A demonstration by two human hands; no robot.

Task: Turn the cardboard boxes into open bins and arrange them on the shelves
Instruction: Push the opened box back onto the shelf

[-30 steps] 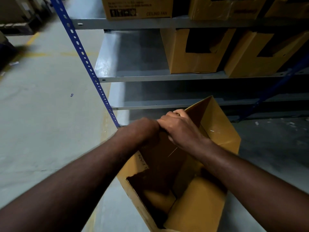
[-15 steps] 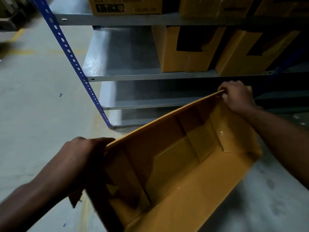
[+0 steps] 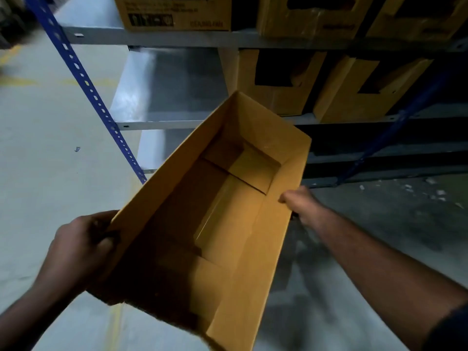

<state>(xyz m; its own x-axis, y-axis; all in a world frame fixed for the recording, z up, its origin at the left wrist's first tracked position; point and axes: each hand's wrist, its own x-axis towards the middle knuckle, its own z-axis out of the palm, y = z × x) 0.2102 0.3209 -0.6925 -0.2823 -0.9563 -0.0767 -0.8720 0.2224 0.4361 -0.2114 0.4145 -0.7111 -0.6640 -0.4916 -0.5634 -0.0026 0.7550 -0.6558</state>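
I hold a long open cardboard box [image 3: 255, 239] in the air in front of the shelving, its open top facing me and its far end pointing at the shelves. My left hand [image 3: 81, 252] grips the box's near left corner. On the right side wall my right hand [image 3: 301, 206] holds the box, thumb over the rim. Inside, the bottom flaps lie folded flat. The middle shelf [image 3: 162, 120] has bare metal on its left half.
Cut-open cardboard bins [image 3: 276, 79] [image 3: 364, 89] stand on the right of the middle shelf, more boxes [image 3: 174, 13] on the shelf above. A blue perforated upright [image 3: 83, 79] slants at the left, another [image 3: 395, 135] at the right. Concrete floor with scattered scraps lies below.
The box has swung so its far end points at the shelves. My right hand slid from the far corner to the right side wall; my left hand stays on the near left corner.
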